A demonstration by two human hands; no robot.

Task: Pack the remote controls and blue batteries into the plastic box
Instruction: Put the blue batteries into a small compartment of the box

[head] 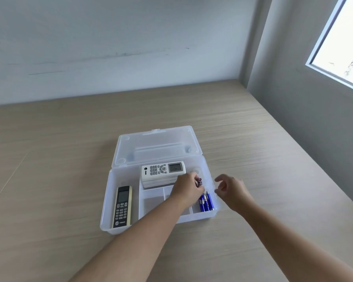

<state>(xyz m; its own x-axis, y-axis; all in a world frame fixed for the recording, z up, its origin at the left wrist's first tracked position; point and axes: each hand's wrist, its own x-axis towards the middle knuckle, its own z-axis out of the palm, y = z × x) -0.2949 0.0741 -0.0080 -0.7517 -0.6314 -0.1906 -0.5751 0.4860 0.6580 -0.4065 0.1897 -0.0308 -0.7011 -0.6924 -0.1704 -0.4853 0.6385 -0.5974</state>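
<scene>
My two bare forearms come in from the near edge of the wooden table [253,123], reaching into the clear plastic box [106,210], whose lid [157,147] lies folded back. My left hand [186,187] is closed on a small dark battery [199,182], pinched at the fingertips above the right-hand compartment. My right hand [230,191] hovers just beside the box's right wall, fingers loosely curled and holding nothing. Both remotes are already in: the black Trane remote [122,207] lies flat in the left section, the white Trane remote [163,169] across the back. Three blue batteries [206,202] lie side by side in the right compartment. I judge this the last of the battery packing; next I must lower this one alongside the others and let go.
</scene>
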